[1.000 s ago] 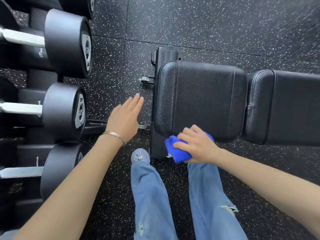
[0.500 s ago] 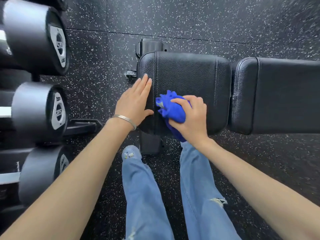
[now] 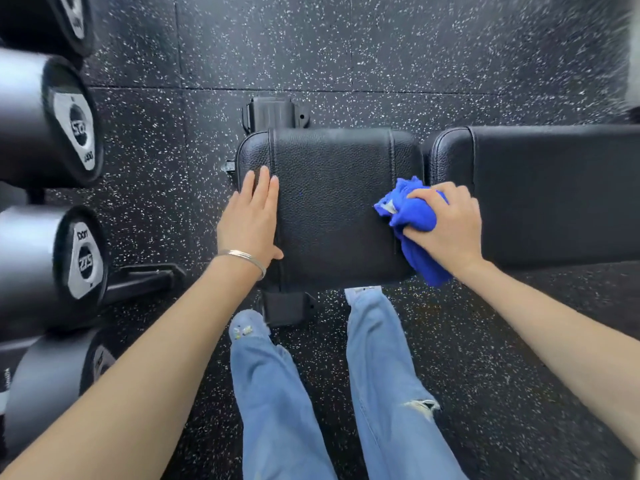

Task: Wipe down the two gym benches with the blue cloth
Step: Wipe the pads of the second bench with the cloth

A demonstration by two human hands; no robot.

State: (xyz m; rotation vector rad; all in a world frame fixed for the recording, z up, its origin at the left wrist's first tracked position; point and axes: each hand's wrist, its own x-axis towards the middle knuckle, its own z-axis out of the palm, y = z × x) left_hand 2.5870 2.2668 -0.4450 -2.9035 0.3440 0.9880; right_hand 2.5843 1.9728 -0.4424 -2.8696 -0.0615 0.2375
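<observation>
A black padded gym bench lies across the view, with its seat pad [image 3: 332, 209] in front of me and its long back pad [image 3: 554, 192] running off to the right. My right hand [image 3: 446, 226] grips a bunched blue cloth [image 3: 410, 216] and presses it on the seat pad's right edge, by the gap between the pads. My left hand [image 3: 251, 220] lies flat, fingers together, on the seat pad's left edge. A silver bangle circles that wrist. Only one bench is in view.
A rack of black dumbbells [image 3: 69, 133] stands close on the left, their round ends facing the bench. The bench's frame foot [image 3: 273, 112] pokes out beyond the seat pad. My legs in blue jeans [image 3: 277, 393] stand against the near side on speckled black rubber floor.
My right hand has swept the cloth from the seat pad's near-left part across to its right edge. My left hand came down from the air onto the pad's left edge.
</observation>
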